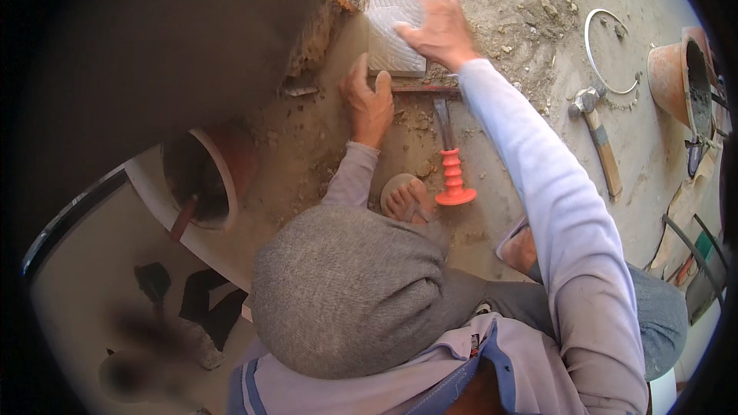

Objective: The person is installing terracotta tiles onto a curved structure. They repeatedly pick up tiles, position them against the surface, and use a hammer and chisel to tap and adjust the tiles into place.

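Observation:
A grey square tile (390,38) with a ribbed face lies on rough mortar and dirt at the top centre. My right hand (442,31) is closed over its upper right part, thumb on the face; the fingertips are slightly blurred. At the lower left corner, my left hand (367,104) has that corner between fingers and thumb. Just below the tile runs a thin bar (423,90) with a red edge. A chisel (452,177) with an orange ribbed grip lies below the bar, its dark shaft reaching up to it.
Right of my right arm lie a wooden-handled hammer (600,138) and a pale wire ring (588,38). A tipped-looking orange bucket (667,81) of grey mortar stands at far right. Another bucket (223,173) sits left. A large dark surface (169,46) fills the upper left.

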